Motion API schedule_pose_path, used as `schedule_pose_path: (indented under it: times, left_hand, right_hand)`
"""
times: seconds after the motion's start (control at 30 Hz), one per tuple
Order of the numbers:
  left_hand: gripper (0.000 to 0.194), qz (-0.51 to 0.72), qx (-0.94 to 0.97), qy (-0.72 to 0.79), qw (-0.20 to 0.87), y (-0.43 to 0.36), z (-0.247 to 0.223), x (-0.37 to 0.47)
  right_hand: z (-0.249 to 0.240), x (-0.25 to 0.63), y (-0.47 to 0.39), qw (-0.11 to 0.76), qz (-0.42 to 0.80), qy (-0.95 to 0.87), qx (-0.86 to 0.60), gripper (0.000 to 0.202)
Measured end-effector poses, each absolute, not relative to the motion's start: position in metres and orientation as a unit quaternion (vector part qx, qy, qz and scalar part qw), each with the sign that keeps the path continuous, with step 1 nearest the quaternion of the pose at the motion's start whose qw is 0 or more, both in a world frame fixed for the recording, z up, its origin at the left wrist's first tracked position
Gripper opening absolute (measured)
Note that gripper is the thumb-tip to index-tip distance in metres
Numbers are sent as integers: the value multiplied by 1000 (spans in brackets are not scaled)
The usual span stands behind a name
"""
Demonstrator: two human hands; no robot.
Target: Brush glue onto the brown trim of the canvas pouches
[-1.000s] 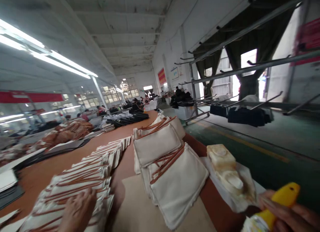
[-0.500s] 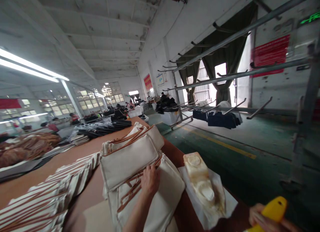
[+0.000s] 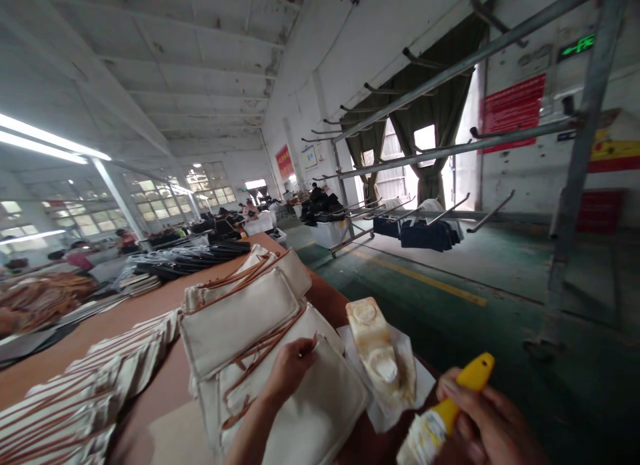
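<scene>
My left hand (image 3: 291, 366) is closed in a pinch at the top edge of a cream bag (image 3: 320, 398) with brown straps and trim. That bag lies partly under another cream bag (image 3: 240, 321) on the brown table. In my right hand (image 3: 483, 411), at the lower right, is a yellow-handled brush (image 3: 453, 406), its bristles pointing down and coated with white paste. Between the bags and the brush is a stained, cream-coloured plastic container (image 3: 373, 338) with white paste in its cut-out opening. It rests on a white sheet (image 3: 423, 385) at the table's edge.
Several cream pieces with brown straps (image 3: 95, 385) lie in an overlapping row on the left. Farther back are wrapped black items (image 3: 200, 257) and a brown pile (image 3: 40, 295). A metal rack with prongs (image 3: 565, 211) stands right, with dark bags (image 3: 430, 235) on it. People work in the distance.
My right hand has brought the brush leftward and up, so its pasted bristles now show. My left hand has shifted from the straps to a pinch at the bag's edge. The view has turned slightly right.
</scene>
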State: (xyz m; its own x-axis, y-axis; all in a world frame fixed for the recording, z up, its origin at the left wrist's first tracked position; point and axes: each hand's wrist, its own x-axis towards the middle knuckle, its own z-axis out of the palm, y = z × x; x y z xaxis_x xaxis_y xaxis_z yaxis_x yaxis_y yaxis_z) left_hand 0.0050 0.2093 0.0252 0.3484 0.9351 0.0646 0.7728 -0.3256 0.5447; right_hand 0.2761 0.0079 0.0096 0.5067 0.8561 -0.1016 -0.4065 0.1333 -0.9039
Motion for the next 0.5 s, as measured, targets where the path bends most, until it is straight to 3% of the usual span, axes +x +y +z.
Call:
schedule_pose_path:
  times: [0.13, 0.5]
  left_hand:
    - [38, 211, 796, 472, 316, 155, 34, 1]
    - [36, 202, 735, 382, 523, 58, 72, 19]
  right_hand:
    - [30, 267, 28, 741, 439, -282, -421, 41]
    - [66, 230, 39, 661, 310, -552, -402, 33]
